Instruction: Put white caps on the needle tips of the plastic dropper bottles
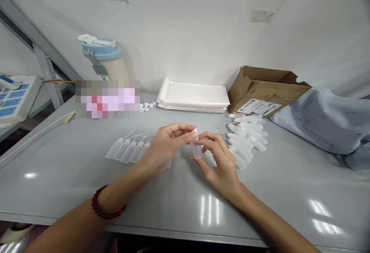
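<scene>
Both hands meet over the middle of the grey table (72, 183). My right hand (221, 160) grips a small clear plastic bottle (197, 151), held upright. My left hand (166, 143) pinches the white needle-tip cap (195, 131) at the bottle's top. A dark red bead bracelet (102, 206) is on my left wrist. A neat row of several capped bottles (128, 149) lies to the left of my hands. A loose heap of several more bottles (245, 137) lies to the right.
A stack of white plastic bags (193, 97) lies against the wall. An open cardboard box (263, 89) stands at the back right, beside blue cloth (326, 120). A blue-lidded cup (105, 58) stands back left. Small white caps (147, 106) lie near the bags.
</scene>
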Available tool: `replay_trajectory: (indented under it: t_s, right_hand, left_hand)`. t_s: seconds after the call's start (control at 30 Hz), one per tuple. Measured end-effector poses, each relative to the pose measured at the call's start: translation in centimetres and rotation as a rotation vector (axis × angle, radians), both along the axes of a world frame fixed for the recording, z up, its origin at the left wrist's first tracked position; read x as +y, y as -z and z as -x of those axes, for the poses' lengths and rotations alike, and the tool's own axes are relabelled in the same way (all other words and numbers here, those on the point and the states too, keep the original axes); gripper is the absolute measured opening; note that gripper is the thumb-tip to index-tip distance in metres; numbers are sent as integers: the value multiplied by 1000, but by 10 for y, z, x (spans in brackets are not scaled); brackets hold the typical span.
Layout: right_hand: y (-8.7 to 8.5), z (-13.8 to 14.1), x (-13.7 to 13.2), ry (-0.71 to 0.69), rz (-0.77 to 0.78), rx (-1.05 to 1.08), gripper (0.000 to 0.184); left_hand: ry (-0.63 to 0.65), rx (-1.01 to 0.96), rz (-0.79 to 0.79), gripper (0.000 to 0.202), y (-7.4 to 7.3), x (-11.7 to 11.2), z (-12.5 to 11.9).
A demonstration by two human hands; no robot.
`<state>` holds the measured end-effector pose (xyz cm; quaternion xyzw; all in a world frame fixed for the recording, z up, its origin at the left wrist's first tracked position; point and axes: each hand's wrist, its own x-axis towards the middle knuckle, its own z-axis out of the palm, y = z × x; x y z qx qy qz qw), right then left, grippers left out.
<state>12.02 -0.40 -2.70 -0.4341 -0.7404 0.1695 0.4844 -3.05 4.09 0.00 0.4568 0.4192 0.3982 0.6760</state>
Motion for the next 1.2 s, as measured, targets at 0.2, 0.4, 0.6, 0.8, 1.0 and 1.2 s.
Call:
replay_trajectory:
  t_s: [0.2, 0.4, 0.6, 0.8, 1.0, 1.2]
  right_hand:
    - [3, -1, 0, -20, 103, 56, 36]
    - [2, -1, -2, -99, 204, 81, 34]
    - [-1, -3, -4, -95, 290, 42, 31]
    - [-2, -6, -2, 14, 330, 42, 12]
    - [1, -4, -1, -39, 303, 64, 11]
    - [5, -5, 2, -26, 213, -18, 14]
  left_hand:
    - [-5, 86, -115, 21, 0, 0, 0]
    - [15, 133, -183, 19, 1, 0, -2]
    - [17, 208, -281, 18, 0, -1, -1]
    - [110, 377, -329, 17, -2, 0, 0]
    - [141, 293, -225, 21, -2, 1, 1]
    - [114, 239, -187, 21, -2, 0, 1]
